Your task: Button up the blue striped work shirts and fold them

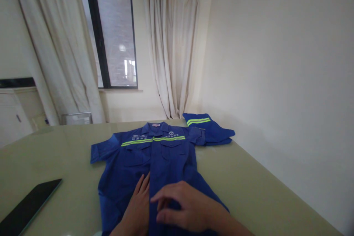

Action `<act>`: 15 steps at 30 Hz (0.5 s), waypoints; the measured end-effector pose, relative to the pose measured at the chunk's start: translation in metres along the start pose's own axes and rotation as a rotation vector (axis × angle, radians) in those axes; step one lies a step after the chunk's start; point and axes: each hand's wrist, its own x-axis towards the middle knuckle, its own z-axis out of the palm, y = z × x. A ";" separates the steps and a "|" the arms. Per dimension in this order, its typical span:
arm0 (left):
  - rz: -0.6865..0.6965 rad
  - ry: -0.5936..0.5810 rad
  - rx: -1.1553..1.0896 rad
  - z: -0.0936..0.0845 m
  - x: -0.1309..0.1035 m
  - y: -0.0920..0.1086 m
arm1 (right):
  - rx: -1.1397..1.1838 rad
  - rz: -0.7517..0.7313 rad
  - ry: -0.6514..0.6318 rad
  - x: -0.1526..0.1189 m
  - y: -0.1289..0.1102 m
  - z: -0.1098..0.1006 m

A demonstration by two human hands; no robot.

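Observation:
A blue short-sleeved work shirt (171, 166) lies front up, its collar pointing away from me. A yellow-green reflective stripe crosses the chest, with white print above it and flap pockets below. Flat on the shirt's front, beside the edge of the button placket, rests my left hand (138, 206) with fingers stretched out; the placket edge hides part of it. My right hand (190, 206) is over the lower front, fingers bent and thumb apart from the index finger. Its index fingertip is close to the placket edge; I cannot tell whether it touches the cloth.
Behind the shirt's right-hand sleeve lies a folded blue garment (212, 129) with a similar stripe. A dark flat tablet-like object (30, 206) is at the left on the pale green table (72, 155). A white wall (290, 99) borders the right side; curtains (177, 44) and a window stand beyond.

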 end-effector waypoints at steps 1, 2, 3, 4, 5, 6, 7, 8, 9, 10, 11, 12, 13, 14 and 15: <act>-0.009 -0.006 0.004 -0.002 0.002 -0.003 | -0.059 0.073 0.109 0.001 0.007 -0.002; -0.018 -0.021 0.005 -0.006 0.005 -0.007 | -0.126 0.146 0.210 0.000 0.016 -0.003; -0.026 -0.045 0.004 -0.010 0.011 -0.012 | -0.189 0.213 0.281 -0.001 0.026 -0.002; -0.032 -0.077 0.001 -0.015 0.018 -0.018 | -0.242 0.272 0.320 -0.003 0.036 0.000; -0.040 -0.110 0.000 -0.021 0.026 -0.025 | -0.282 0.321 0.326 -0.005 0.046 0.003; -0.050 -0.139 -0.001 -0.026 0.035 -0.032 | -0.313 0.359 0.309 -0.008 0.055 0.007; -0.061 -0.162 -0.001 -0.031 0.043 -0.037 | -0.337 0.386 0.279 -0.010 0.063 0.010; -0.071 -0.177 0.000 -0.036 0.051 -0.041 | -0.355 0.407 0.248 -0.012 0.069 0.013; -0.077 -0.184 0.003 -0.040 0.058 -0.043 | -0.370 0.421 0.222 -0.014 0.073 0.015; -0.081 -0.185 0.004 -0.044 0.062 -0.042 | -0.381 0.428 0.205 -0.014 0.076 0.016; -0.089 -0.178 0.004 -0.047 0.065 -0.039 | -0.388 0.430 0.198 -0.014 0.078 0.017; -0.105 -0.165 0.003 -0.050 0.065 -0.033 | -0.392 0.429 0.200 -0.014 0.079 0.017; -0.124 -0.150 0.001 -0.052 0.063 -0.026 | -0.394 0.426 0.203 -0.014 0.080 0.017; -0.139 -0.133 -0.003 -0.055 0.058 -0.019 | -0.394 0.424 0.206 -0.013 0.080 0.016; -0.152 -0.119 -0.008 -0.057 0.051 -0.011 | -0.395 0.425 0.206 -0.013 0.081 0.015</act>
